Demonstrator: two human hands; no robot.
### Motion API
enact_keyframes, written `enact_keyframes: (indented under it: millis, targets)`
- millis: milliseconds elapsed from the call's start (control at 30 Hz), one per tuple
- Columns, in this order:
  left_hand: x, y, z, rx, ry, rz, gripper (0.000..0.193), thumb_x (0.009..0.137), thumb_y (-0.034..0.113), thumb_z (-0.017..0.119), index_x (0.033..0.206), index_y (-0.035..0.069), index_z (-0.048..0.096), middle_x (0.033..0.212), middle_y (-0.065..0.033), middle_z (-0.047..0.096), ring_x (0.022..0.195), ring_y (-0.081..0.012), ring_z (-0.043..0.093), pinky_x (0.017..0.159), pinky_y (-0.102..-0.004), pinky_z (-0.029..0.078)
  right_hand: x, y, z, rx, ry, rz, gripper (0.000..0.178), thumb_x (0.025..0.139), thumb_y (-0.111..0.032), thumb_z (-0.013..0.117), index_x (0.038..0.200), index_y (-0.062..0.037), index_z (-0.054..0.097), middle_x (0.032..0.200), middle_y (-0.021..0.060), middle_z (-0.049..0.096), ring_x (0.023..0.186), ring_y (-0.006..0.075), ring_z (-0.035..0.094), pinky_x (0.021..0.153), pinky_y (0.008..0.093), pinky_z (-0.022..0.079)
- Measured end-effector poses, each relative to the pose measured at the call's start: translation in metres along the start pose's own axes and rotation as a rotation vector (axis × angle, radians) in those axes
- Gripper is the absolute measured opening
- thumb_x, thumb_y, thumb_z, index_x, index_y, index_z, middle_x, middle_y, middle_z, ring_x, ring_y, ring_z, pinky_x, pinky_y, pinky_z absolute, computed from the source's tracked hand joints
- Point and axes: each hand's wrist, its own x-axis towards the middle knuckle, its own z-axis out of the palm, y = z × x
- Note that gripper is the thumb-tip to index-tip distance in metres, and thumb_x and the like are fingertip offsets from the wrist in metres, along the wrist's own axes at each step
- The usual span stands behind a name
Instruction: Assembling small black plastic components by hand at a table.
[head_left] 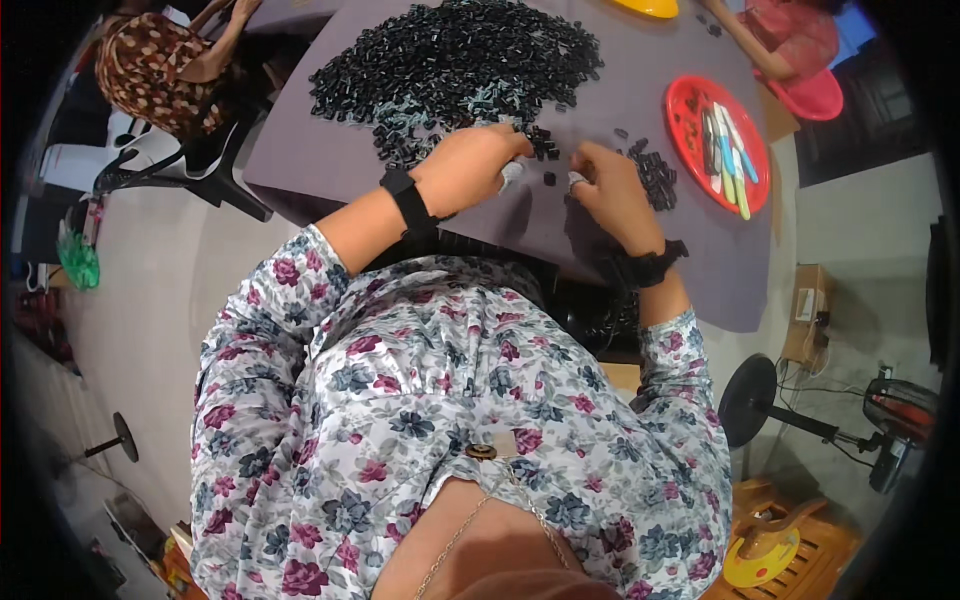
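Observation:
A large heap of small black plastic pieces (470, 60) covers the far part of the table, some showing pale edges. My left hand (475, 160) is at the heap's near edge, fingers curled in and a whitish wrap on one digit. Several black pieces lie just past its fingertips. My right hand (612, 195) is closed too, thumb and fingers drawn together, also with a pale wrap. Whatever either hand holds is hidden or too small to name. A single black piece (550, 179) lies between the hands. Beside my right hand is a smaller group of black pieces (655, 178).
The purple-grey table (300, 165) carries a red plastic basket (678, 125) with several knives or cutters (728, 150) at right. A yellow container (650, 6) stands at the far edge. Other people sit at far left (165, 70) and far right (800, 40). A fan (900, 415) stands lower right.

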Motion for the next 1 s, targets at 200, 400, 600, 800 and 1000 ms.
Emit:
enact_keyframes:
  millis: [200,400,600,800,1000]
  targets:
    - [-0.014,0.013,0.002,-0.791,-0.064,-0.409,0.032,0.089,-0.005,0.059,0.119,0.002,0.069,0.097,-0.0077,0.075,0.076,-0.0092,0.065,0.065,-0.0221,0.048,-0.005,-0.024,0.025,0.884,-0.02,0.139,0.018,0.085,0.008,0.056,0.101,0.0048,0.062,0.09,0.0045,0.067,0.084,0.0094,0.067,0.065,0.0246,0.057]
    - [-0.021,-0.009,0.003,-1.13,0.161,-0.551,0.022,0.089,-0.002,0.063,0.108,0.002,0.073,0.092,-0.0022,0.073,0.073,-0.0063,0.061,0.062,-0.0208,0.047,0.015,-0.046,0.033,0.858,-0.037,0.016,0.026,0.087,0.008,0.053,0.112,0.0058,0.062,0.099,0.0072,0.069,0.088,0.0114,0.069,0.075,0.0244,0.057]
    - [-0.033,-0.018,-0.015,-1.004,0.233,-0.499,0.02,0.092,-0.001,0.059,0.109,0.001,0.07,0.099,-0.0002,0.071,0.086,-0.0065,0.064,0.074,-0.0204,0.05,0.027,-0.058,0.039,0.844,-0.125,-0.034,0.026,0.089,0.008,0.05,0.112,0.005,0.062,0.103,0.0067,0.069,0.09,0.0138,0.07,0.078,0.0266,0.056]
    - [-0.049,-0.033,-0.012,-0.624,0.226,-0.389,0.024,0.09,-0.008,0.056,0.109,-0.001,0.069,0.095,0.0004,0.069,0.087,-0.007,0.062,0.078,-0.0228,0.05,0.033,-0.046,0.037,0.246,-0.086,-0.148,0.025,0.084,0.004,0.059,0.107,-0.0025,0.066,0.105,0.0132,0.07,0.086,0.027,0.07,0.077,0.0339,0.056]
    - [-0.062,-0.025,-0.012,-0.707,0.132,-0.45,0.029,0.088,-0.011,0.052,0.108,-0.002,0.071,0.091,-0.0018,0.069,0.082,-0.0068,0.062,0.073,-0.0224,0.05,0.025,-0.04,0.053,-0.138,-0.105,-0.35,0.011,0.082,-0.002,0.063,0.093,-0.0047,0.065,0.096,0.0139,0.062,0.087,0.039,0.065,0.076,0.0473,0.054]
